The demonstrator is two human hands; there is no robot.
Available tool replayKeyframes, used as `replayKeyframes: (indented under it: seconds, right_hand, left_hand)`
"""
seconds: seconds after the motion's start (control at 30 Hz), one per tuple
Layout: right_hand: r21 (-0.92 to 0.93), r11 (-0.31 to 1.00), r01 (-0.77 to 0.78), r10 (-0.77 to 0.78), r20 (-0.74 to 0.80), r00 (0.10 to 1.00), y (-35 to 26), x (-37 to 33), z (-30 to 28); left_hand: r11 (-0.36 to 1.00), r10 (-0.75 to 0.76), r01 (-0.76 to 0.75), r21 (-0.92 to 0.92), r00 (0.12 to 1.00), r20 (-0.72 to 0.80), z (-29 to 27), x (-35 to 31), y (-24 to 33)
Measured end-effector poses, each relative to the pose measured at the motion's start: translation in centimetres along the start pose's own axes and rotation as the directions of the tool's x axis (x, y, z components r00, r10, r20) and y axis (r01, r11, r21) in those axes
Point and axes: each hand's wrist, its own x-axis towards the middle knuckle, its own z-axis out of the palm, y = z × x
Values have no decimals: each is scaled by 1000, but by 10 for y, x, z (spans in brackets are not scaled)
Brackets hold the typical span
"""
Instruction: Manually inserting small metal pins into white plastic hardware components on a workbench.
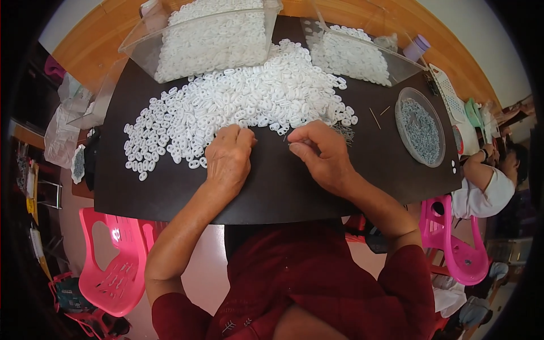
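Fingers of the right hand pinch a thin nail; left hand, curled fingers together, should steady one white plastic ring at the heap's edge.

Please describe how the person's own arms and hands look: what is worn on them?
Both hands, left hand and right hand, are bare: no gloves, and no rings or watch that can be seen. The forearms are uncovered. Short dark red sleeves cover only the upper arms, part of a dark red top.

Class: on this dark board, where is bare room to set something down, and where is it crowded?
Bare: the board's near strip by the hands, and between right hand and round dish. Crowded: the far half, under the white ring pile and two clear bins.
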Motion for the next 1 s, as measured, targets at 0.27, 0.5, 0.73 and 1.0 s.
replayKeyframes:
  seconds: [0.27, 0.5, 0.73, 1.0]
  right_hand:
    - [192, 958, -213, 190, 132, 973, -23, 5, 18]
    - [317, 897, -309, 249, 215, 944, -43, 25, 41]
    - [327, 868, -373, 317, 213, 924, -52, 31, 48]
    - [384, 803, -455, 398, 224, 890, -53, 26, 46]
  left_hand:
    - [242, -491, 664, -708, 713, 501, -40, -17, 17]
    - [21, -490, 600, -800, 704, 515, -53, -17, 7]
    - [-62, -432, 620, -782, 690, 581, -53, -17, -5]
    - [-116, -392, 654, -748, 662, 639, -48, -16, -7]
